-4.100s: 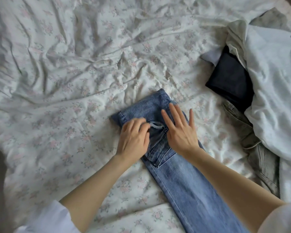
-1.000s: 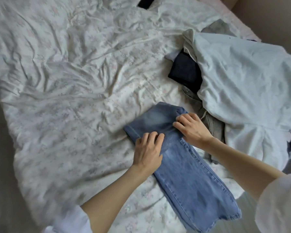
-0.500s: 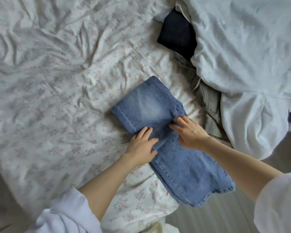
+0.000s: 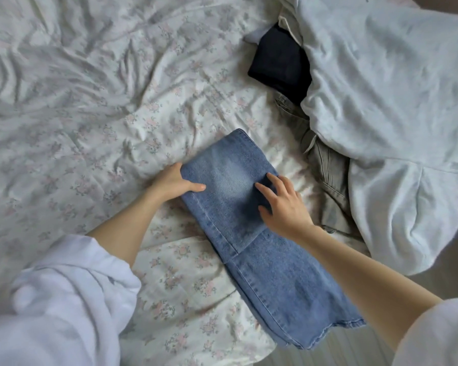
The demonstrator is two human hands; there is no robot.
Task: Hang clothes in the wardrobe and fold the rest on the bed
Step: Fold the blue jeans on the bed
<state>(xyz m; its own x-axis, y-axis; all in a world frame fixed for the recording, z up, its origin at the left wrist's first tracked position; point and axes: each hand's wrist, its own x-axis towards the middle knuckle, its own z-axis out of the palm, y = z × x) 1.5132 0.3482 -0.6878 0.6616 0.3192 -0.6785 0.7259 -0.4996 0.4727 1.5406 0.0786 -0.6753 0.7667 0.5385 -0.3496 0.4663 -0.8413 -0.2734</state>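
Note:
Blue jeans (image 4: 265, 262), partly folded, lie on the floral bed sheet (image 4: 90, 114), with the leg ends hanging over the near edge of the bed. My left hand (image 4: 173, 184) grips the left edge of the folded top layer, thumb on top and fingers tucked under. My right hand (image 4: 283, 204) rests on the right side of the fold with its fingers spread and nearly straight.
To the right lies a pile of clothes: a white hoodie (image 4: 394, 114) on top, a dark navy folded garment (image 4: 278, 62) and grey-olive trousers (image 4: 328, 180) beneath it. The bed's near edge runs along the bottom right.
My left hand has shifted from the near edge of the fold to its left side and taken hold there. My right hand has slid further onto the fold.

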